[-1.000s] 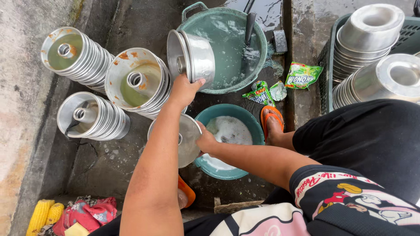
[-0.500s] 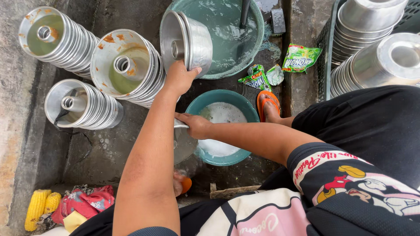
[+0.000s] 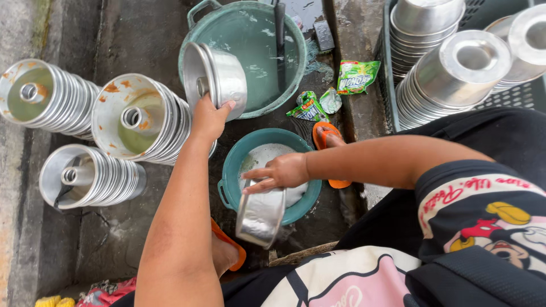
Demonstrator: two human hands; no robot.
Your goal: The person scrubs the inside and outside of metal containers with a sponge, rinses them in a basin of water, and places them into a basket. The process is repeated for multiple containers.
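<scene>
Here the left hand (image 3: 209, 118) grips a metal tube pan (image 3: 216, 77) on edge at the big green tub's (image 3: 296, 74) rim; the right hand (image 3: 281, 173), fingers closed, holds another metal pan (image 3: 260, 216) against the small green basin (image 3: 230, 170). Pan stacks (image 3: 136, 122) lie left.

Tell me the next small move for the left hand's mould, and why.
Probably lower it into the large green tub. The left hand holds the metal ring mould right at that tub's rim, while the right hand already grips another mould over the small teal basin.
</scene>
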